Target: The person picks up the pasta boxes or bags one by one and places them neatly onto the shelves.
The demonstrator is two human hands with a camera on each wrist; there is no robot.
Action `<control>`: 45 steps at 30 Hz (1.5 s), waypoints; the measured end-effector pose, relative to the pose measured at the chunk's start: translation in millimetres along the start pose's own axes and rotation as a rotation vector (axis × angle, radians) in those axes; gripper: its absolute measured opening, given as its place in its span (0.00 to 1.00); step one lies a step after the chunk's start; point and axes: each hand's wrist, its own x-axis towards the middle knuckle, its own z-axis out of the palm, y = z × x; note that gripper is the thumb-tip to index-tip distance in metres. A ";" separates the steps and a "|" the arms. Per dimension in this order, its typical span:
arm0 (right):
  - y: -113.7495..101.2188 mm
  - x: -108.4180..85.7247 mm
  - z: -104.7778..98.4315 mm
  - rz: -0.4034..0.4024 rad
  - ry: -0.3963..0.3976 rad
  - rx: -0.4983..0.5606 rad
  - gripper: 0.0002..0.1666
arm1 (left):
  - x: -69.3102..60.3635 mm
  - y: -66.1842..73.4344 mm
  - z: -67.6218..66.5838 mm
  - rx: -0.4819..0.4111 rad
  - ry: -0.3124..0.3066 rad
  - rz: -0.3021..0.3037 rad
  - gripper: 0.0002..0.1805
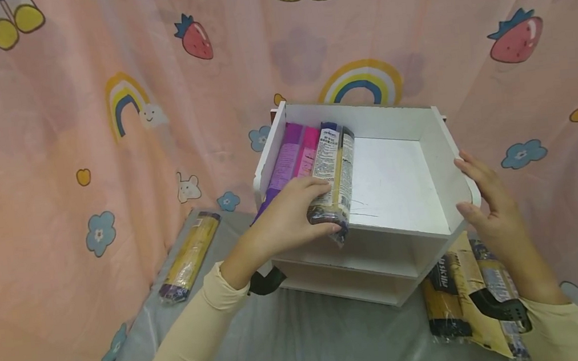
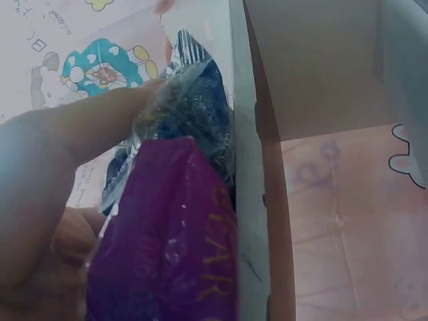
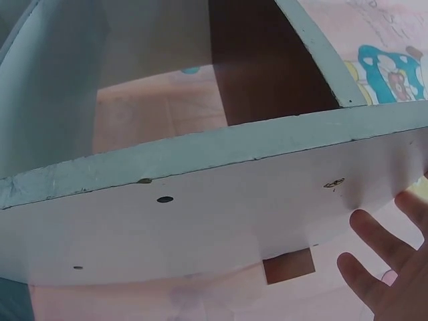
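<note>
A packet of spaghetti (image 1: 342, 167) with a printed label and a blue end lies on the top tier of a white shelf unit (image 1: 397, 182). My left hand (image 1: 292, 212) grips its near end, thumb on one side and fingers on the other. To its left lie a purple packet (image 1: 287, 160) and a pink packet (image 1: 309, 150). The purple packet (image 2: 164, 241) fills the front of the left wrist view. My right hand (image 1: 495, 208) rests against the shelf's right side panel (image 1: 447, 161), its fingers (image 3: 378, 234) fairly straight and spread.
A yellow spaghetti packet (image 1: 192, 255) lies on the grey cloth (image 1: 303, 340) left of the shelf. Several more packets, including a black-labelled one (image 1: 441, 299), lie at the right under my forearm. A pink patterned curtain (image 1: 81, 107) hangs behind.
</note>
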 end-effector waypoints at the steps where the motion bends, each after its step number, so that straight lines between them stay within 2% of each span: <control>1: 0.3 0.0 0.3 -0.001 0.000 0.000 0.39 | -1.2 -1.2 -0.3 -0.001 0.000 0.011 0.41; 4: 0.4 0.2 0.6 -0.007 -0.003 -0.002 0.39 | -6.8 -4.7 -2.1 -0.024 0.016 0.036 0.41; 10: 0.7 -0.2 0.5 -0.007 -0.008 0.015 0.38 | -21.7 -10.3 -7.7 -0.112 0.108 0.101 0.39; 17: 2.1 0.6 0.8 -0.029 0.001 0.019 0.37 | -37.7 -18.9 -10.4 -0.204 0.189 0.181 0.33; 22: 2.4 0.7 1.1 -0.032 0.003 0.010 0.37 | -54.7 -29.0 -17.0 -0.231 0.304 0.216 0.32; 26: 2.2 0.3 1.1 -0.019 0.005 0.017 0.37 | -69.4 -42.1 -23.6 -0.210 0.391 0.225 0.36; 29: 1.9 0.3 0.9 -0.020 0.005 0.017 0.38 | -78.2 -54.2 -27.4 -0.224 0.490 0.257 0.35; 34: 2.7 1.0 1.4 -0.051 0.000 0.007 0.38 | -92.3 -74.3 -24.9 -0.286 0.680 0.323 0.24; 38: 2.9 1.4 1.9 -0.052 0.000 0.005 0.38 | -103.3 -85.4 -18.0 -0.283 0.749 0.301 0.21; 45: 2.0 -0.3 0.8 -0.035 0.003 -0.004 0.38 | -113.5 -105.7 -7.0 -0.330 0.750 0.228 0.27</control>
